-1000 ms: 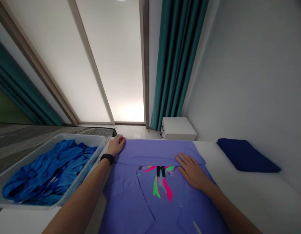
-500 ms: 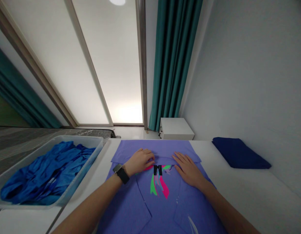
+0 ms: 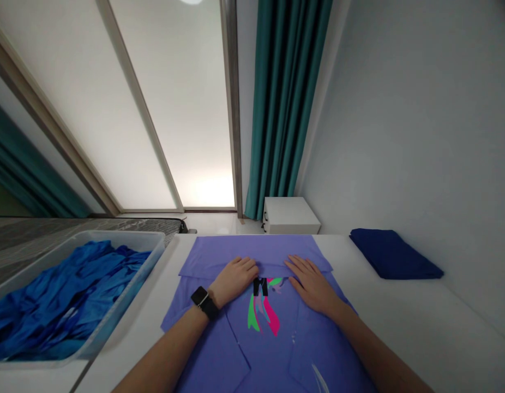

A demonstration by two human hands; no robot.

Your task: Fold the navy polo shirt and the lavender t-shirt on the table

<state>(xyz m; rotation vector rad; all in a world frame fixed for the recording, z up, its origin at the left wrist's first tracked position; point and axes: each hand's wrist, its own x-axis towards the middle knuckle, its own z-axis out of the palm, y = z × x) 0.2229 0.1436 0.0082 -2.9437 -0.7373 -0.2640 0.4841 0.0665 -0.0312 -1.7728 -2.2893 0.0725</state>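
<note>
A purple shirt (image 3: 269,360) with a green, pink and black print lies spread on the white table, its far part turned over in a wide band (image 3: 252,251). My left hand (image 3: 235,277), with a black watch on the wrist, rests palm down at the band's near edge; its fingers lie close together on the cloth. Palm down too, my right hand (image 3: 312,283) sits on the right side of the same edge with fingers spread. Both hands touch the cloth and cover part of the fold line.
To the left stands a translucent plastic tub (image 3: 156,248) with crumpled blue clothes (image 3: 84,289) inside. A folded dark blue cloth (image 3: 394,254) lies on the table (image 3: 400,327) at the right, near the wall. Beyond the far edge is a white cabinet (image 3: 291,213).
The view has shifted slightly, moving the tub and folded cloth left in the picture. My left hand lies a little flatter at the fold; the right has hardly moved on the cloth.
</note>
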